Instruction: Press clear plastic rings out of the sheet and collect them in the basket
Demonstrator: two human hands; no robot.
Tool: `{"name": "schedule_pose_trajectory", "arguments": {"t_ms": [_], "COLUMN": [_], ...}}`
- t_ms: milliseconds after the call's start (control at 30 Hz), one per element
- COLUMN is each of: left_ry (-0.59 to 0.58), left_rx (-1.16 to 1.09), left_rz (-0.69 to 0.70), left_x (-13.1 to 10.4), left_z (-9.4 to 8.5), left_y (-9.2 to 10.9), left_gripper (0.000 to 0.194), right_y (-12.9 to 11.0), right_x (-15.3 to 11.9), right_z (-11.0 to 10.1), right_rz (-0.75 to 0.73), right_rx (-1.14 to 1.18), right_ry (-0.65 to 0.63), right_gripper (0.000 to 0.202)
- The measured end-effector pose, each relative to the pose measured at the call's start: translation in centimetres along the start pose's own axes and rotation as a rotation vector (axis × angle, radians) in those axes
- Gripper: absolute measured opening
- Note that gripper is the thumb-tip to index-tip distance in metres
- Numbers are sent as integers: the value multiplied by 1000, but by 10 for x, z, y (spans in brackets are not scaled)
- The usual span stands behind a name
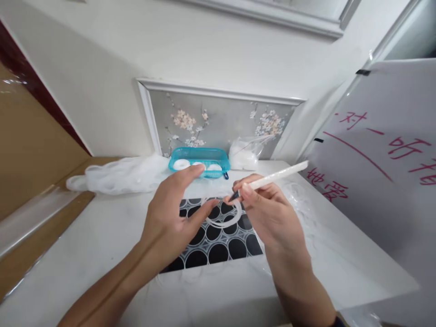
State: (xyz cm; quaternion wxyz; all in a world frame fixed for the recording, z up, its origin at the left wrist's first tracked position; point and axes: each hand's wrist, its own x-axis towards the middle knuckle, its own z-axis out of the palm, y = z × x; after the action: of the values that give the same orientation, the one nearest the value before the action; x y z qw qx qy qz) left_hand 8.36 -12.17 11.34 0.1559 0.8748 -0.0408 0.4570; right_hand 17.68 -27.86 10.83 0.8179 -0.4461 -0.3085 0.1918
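My right hand [269,204] pinches a slim white stick [281,176] near its dark lower end, with the pale end pointing up to the right. My left hand [175,206] hovers left of it with nothing in it, thumb and fingers spread apart. Between the two hands, thin white tubing or cord [223,224] lies in loops on a mat printed with black circles [218,252]. My hands cover part of the loops and of the mat.
A turquoise plastic basket [199,153] with white rings in it stands by the wall. Beside it are a clear bag of white material [247,156] and bundled white netting [126,175]. A board with red writing [381,172] rises at the right, a cardboard box [34,122] at the left.
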Motion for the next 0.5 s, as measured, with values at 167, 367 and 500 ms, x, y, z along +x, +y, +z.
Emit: {"name": "schedule_pose_trajectory", "arguments": {"t_ms": [167,367,500], "left_ry": [168,199,162], "left_rx": [198,275,287], "left_rz": [403,583,541], "left_x": [-5,-11,-10], "left_z": [-13,-29,-33], "left_y": [-7,-1,3], "left_gripper": [35,34,27], "right_y": [6,11,12], "right_x": [-14,-21,-22], "right_z": [14,19,19], "right_rz": [8,44,49], "right_rx": [38,56,60], "right_ry": [-142,-156,-151], "right_gripper": [7,7,6]}}
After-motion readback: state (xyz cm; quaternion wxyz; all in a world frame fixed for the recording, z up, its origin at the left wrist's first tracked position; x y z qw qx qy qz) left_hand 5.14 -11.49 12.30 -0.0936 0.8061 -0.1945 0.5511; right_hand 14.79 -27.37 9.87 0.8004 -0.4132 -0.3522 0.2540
